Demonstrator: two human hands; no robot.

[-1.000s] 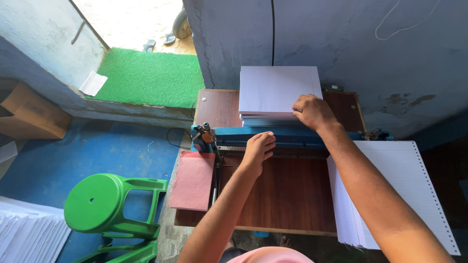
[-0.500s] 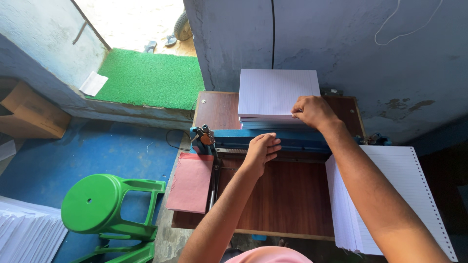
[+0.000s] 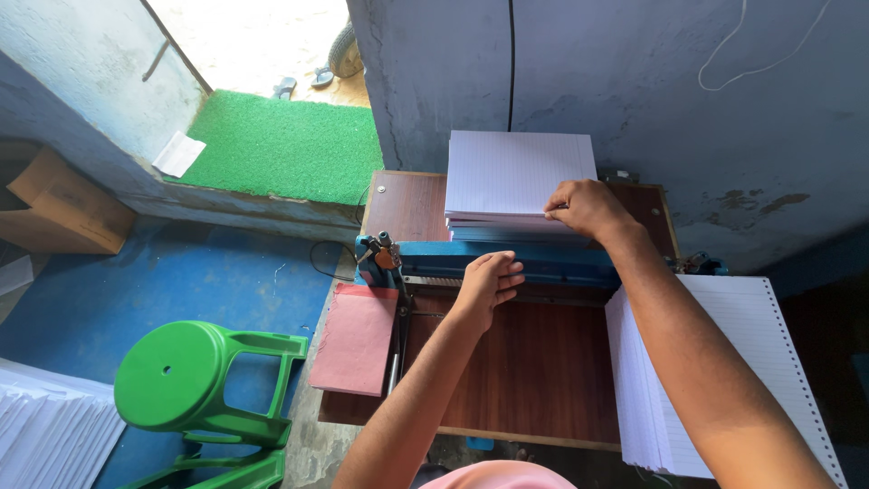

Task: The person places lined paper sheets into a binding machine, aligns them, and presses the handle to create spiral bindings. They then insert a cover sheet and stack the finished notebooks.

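Seen from above, we find a person at a small wooden table [image 3: 543,380] set against a blue-grey wall [image 3: 634,81], both bare hands on a blue punching machine [image 3: 507,263] that spans the tabletop. The right hand [image 3: 587,206] lies palm down on the near right corner of a stack of ruled white paper [image 3: 518,177], fingers curled over its edge and pressing on the sheets; the stack sits behind the machine, its near edge fed into the blue bar, so it lies under that hand and just beyond the other. The left hand [image 3: 489,282] rests on the front of the machine's bar, fingers bent and close together, touching the metal but gripping nothing that we can make out. The two hands are apart, with the bar between them. To the right of the table, near the right forearm, a taller pile of punched paper [image 3: 724,371] with a row of holes down one edge hangs over the table's side. A pink card [image 3: 358,337] lies at the table's left edge beside the machine's lever. On the blue floor stands a green plastic stool [image 3: 195,376], and a green mat [image 3: 281,149] covers the doorway.
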